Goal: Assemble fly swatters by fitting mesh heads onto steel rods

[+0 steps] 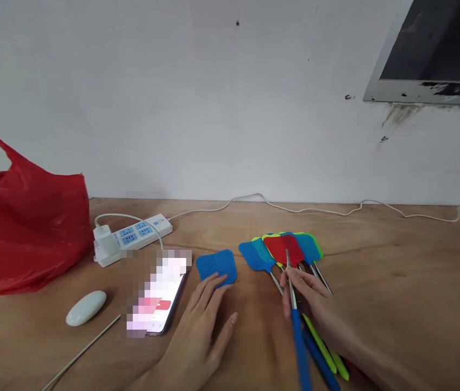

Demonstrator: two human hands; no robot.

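My left hand (201,320) lies with its fingers stretched out, the tips resting on the lower edge of a loose blue mesh fly swatter head (215,266). In my right hand (311,296) I pinch the metal rod of a fly swatter handle (300,347) with a blue grip; its bare tip points away from me, with no head on it. Beneath and beyond this hand, several fly swatters lie in a fanned pile, with a red head (281,248) on top and a blue head (253,256) at the left. Their blue and green grips (320,342) point towards me, partly hidden.
A lit phone (164,298), partly blurred out, lies left of my left hand. Farther left are a white rounded object (86,308), a power strip (148,231) with a charger, and a red plastic bag (30,228). A white cable (307,209) runs along the wall.
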